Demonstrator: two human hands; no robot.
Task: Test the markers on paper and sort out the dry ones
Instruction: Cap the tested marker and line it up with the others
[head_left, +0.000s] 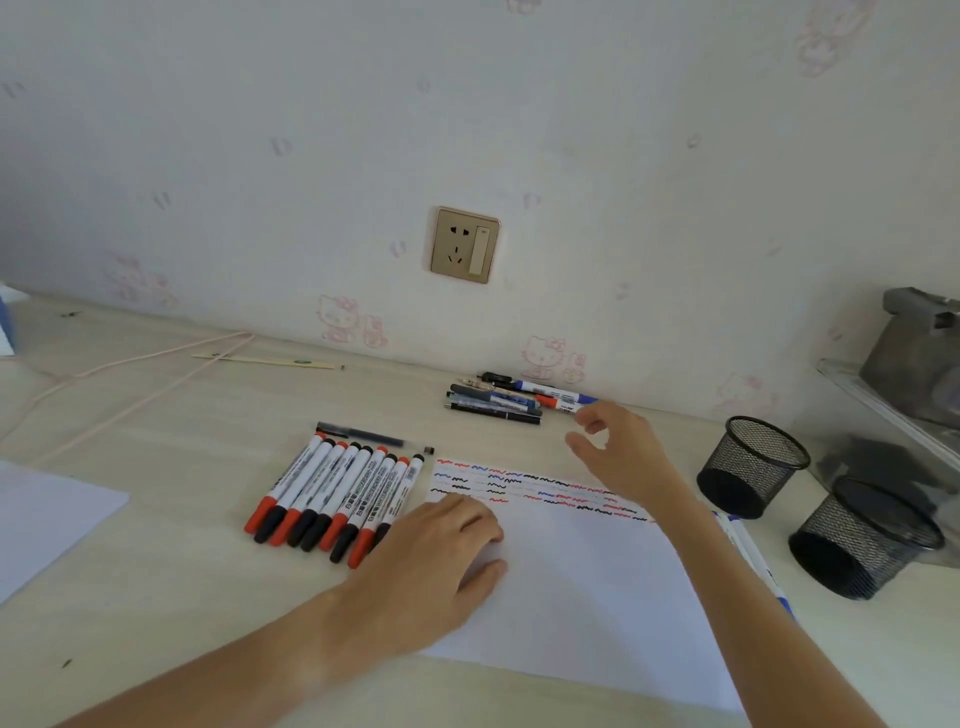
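Left hand (441, 551) rests flat on the near-left corner of the paper (582, 587), fingers relaxed, grasping nothing. Right hand (618, 452) hovers beyond the paper's far edge, fingers loosely spread and released, its fingertips just beside a red-capped marker (558, 402). That marker lies at the end of a small pile of pens (493, 402) farther from the paper, near the wall. A row of markers (332, 493) lies just left of the paper. Coloured test scribbles (535, 486) cross the paper's far end. Two mesh cups (753, 462) stand right of the paper.
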